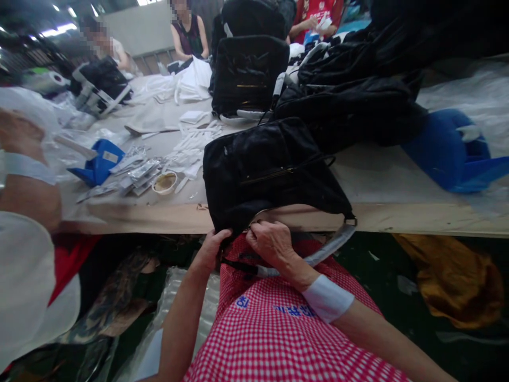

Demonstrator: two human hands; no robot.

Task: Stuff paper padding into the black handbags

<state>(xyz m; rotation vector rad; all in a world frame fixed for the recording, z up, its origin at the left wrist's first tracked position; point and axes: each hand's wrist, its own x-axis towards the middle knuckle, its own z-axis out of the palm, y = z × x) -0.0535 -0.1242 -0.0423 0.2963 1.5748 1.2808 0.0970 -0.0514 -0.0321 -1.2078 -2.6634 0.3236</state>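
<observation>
A black handbag (262, 154) lies at the table's front edge, its top opening turned toward me and showing a pale lining. My left hand (210, 249) grips the bag's left corner, thumb on top. At the opening's edge my right hand (272, 239) is closed in a pinch, seemingly on the zipper; the fingertips partly hide what they hold. The bag's strap (332, 244), wrapped in clear plastic, loops from the right corner down under my right wrist and across my checked apron (270, 323).
More black bags (250, 74) stand and lie behind. Left are white paper strips (189, 146), silvery packets (139, 172), a small tub (164, 183) and a blue bin (101, 162). Another blue bin (449, 151) lies right. A co-worker's arm (27, 185) is close at left; other people work across the table.
</observation>
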